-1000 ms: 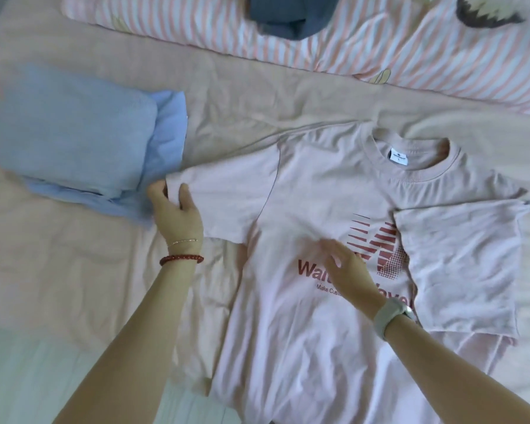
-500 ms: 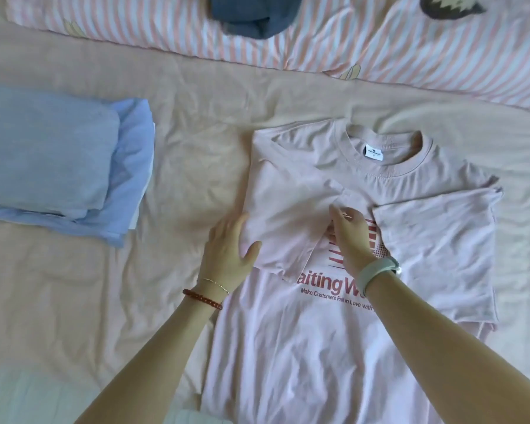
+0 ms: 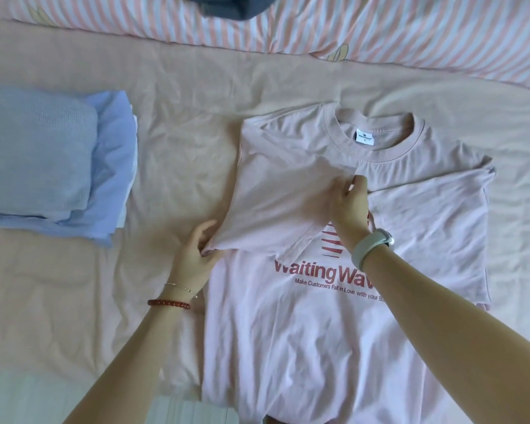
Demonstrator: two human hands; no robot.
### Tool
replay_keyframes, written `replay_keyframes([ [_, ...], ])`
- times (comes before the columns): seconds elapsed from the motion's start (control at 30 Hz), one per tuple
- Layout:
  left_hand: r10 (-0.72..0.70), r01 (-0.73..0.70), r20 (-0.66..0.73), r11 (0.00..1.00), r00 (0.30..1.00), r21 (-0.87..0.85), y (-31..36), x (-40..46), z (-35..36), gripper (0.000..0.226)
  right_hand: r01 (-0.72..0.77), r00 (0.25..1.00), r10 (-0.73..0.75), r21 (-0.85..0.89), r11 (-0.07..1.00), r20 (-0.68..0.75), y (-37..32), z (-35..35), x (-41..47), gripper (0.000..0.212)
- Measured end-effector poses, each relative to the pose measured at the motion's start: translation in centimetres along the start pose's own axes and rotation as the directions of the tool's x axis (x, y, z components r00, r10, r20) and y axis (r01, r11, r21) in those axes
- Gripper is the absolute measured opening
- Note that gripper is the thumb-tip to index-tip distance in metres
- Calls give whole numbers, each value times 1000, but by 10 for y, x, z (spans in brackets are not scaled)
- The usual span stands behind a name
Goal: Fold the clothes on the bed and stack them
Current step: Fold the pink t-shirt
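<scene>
A pale pink T-shirt (image 3: 303, 332) with red lettering lies face up on the bed, collar away from me. Both sleeves are folded inward over the chest. My left hand (image 3: 196, 252) pinches the lower corner of the folded left sleeve at the shirt's left edge. My right hand (image 3: 348, 206) holds the inner corner of that same sleeve just below the collar; its fingertips are partly tucked in the cloth. A stack of folded blue clothes (image 3: 49, 160) sits on the bed at the left.
A pink-and-white striped duvet (image 3: 380, 29) runs along the far side of the bed, with a dark blue garment (image 3: 230, 6) lying on it at the top edge. The peach bedsheet (image 3: 181, 123) is wrinkled between the stack and the shirt.
The left sleeve, spread outward a second ago, now lies folded over the chest. My left hand came in with it to the shirt's edge, and my right hand moved up toward the collar.
</scene>
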State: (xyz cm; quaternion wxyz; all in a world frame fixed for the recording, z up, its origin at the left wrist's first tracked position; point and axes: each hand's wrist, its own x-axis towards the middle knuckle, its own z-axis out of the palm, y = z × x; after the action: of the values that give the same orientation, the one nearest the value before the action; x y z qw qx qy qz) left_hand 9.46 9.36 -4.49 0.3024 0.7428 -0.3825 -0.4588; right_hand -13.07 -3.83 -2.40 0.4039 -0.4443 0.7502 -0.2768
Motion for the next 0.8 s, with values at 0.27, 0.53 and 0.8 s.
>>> replay_keyframes([
  [0.27, 45, -67, 170, 989, 984, 129, -1, -3, -14, 64, -376, 912, 341, 128, 918, 229, 8, 5, -4, 34],
  [0.53, 75, -94, 64, 925, 995, 368, 28, 19, 23, 52, -327, 877, 273, 76, 942, 395, 16, 9, -43, 14],
  [0.8, 130, -268, 234, 487, 963, 832, 22, 9, 44, 69, -187, 957, 233, -244, 951, 174, 40, -17, -68, 51],
])
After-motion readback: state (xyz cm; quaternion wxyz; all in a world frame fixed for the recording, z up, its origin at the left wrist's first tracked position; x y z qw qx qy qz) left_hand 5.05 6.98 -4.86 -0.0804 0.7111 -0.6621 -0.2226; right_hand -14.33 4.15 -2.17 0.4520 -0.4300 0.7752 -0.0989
